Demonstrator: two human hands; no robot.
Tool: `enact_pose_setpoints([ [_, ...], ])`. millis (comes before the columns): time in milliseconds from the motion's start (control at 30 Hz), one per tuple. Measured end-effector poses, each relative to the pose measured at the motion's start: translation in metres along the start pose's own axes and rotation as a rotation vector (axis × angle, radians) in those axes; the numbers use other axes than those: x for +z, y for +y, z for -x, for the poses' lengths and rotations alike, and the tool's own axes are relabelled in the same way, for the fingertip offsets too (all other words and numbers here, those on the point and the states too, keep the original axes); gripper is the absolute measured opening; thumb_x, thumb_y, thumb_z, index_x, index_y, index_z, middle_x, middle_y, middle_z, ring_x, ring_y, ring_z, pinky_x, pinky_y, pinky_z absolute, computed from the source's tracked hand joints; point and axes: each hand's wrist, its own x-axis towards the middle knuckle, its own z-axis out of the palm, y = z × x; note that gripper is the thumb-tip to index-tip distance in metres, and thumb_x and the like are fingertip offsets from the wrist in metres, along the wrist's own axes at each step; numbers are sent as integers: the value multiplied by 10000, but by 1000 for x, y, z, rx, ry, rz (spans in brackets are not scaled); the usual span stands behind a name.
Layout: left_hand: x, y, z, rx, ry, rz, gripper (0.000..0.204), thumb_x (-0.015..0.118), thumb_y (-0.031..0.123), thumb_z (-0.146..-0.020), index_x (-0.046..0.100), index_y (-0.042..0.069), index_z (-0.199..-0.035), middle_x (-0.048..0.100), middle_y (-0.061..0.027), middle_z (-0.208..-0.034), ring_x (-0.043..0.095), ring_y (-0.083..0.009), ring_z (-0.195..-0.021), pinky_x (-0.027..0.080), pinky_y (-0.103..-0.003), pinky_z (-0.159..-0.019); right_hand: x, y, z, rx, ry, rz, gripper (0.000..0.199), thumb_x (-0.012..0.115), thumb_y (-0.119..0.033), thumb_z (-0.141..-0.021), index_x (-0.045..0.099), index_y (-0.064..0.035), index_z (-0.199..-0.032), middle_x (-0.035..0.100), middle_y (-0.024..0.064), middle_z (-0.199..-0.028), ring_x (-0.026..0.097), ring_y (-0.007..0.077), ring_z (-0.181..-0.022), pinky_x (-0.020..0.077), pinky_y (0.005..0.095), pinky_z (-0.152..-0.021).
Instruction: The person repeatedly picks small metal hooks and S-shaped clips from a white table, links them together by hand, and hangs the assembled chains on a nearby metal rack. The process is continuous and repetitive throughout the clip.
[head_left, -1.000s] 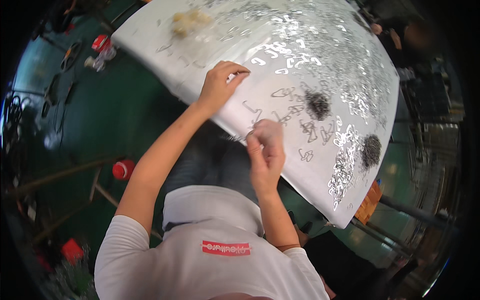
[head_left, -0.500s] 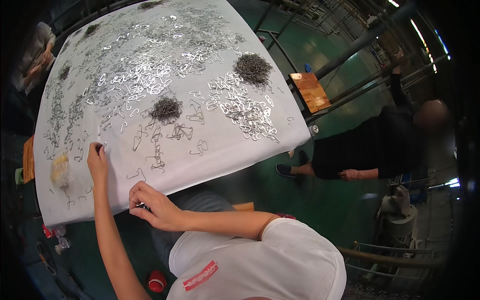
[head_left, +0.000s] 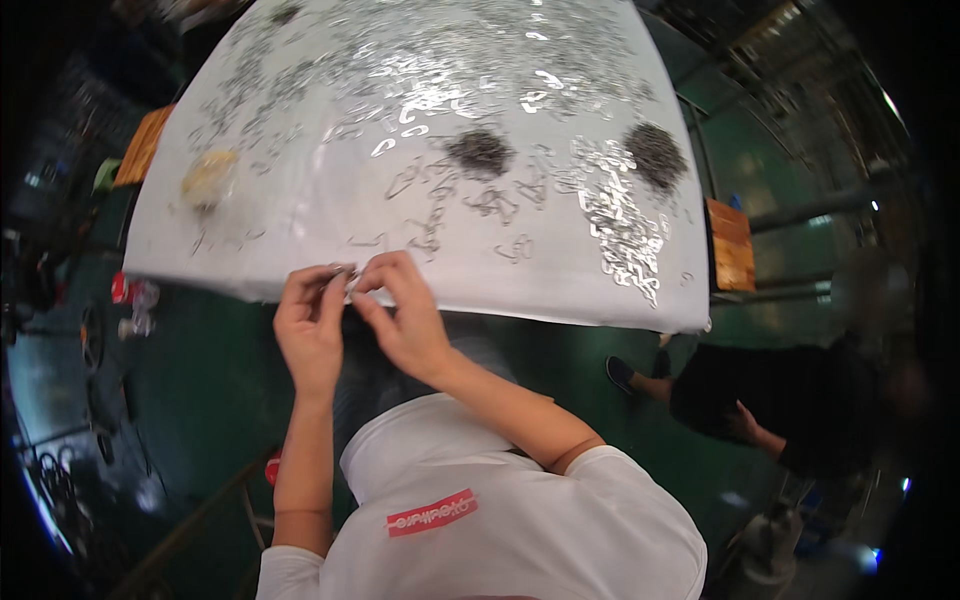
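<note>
Head view shows us a small metal clip (head_left: 347,281) pinched between our two hands at the near edge of the white table (head_left: 560,285). Our left hand (head_left: 308,325) closes its fingertips on the clip from the left, and our right hand (head_left: 402,318) closes thumb and forefinger on it from the right, so the two sets of fingers meet over it. The piece is tiny and glints, so we cannot tell its exact shape.

Beyond our hands, loose metal clips (head_left: 430,225) lie scattered across the tabletop, with a dense shiny strip of them (head_left: 620,235) to the right. Two dark heaps of small parts (head_left: 480,152) (head_left: 655,155) sit further back, well apart from each other. A pale yellowish lump (head_left: 208,178) rests toward the left side. An orange-brown board (head_left: 732,245) stands just beside the table's right edge, and another person in dark clothing (head_left: 770,400) is on the green floor (head_left: 200,370) to the right.
</note>
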Motion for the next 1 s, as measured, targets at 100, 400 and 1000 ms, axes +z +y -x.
enact_pose_setpoints([
  [100,2,6,5,53,35,-20,125,612,-32,-874,618,-7,-996,655,-68,-1018,608,-110,-885,486,-236,-772,2,-2,3,-10,-12,50,106,648,-41,-813,577,-33,-891,529,106,-976,568,259,-855,480,324,-662],
  [400,-8,3,12,52,160,-286,92,682,51,-821,664,24,-908,691,-50,-866,622,-124,-761,463,-267,-708,3,-6,6,47,-37,33,100,663,-22,-801,587,-16,-867,535,128,-968,566,252,-858,466,328,-748],
  [1000,-24,3,22,174,146,-276,119,685,-28,-782,639,10,-886,636,-51,-817,543,-132,-724,452,-253,-692,-92,119,-174,-183,-549,918,108,645,-130,-846,656,-127,-953,620,22,-929,631,225,-780,502,340,-694],
])
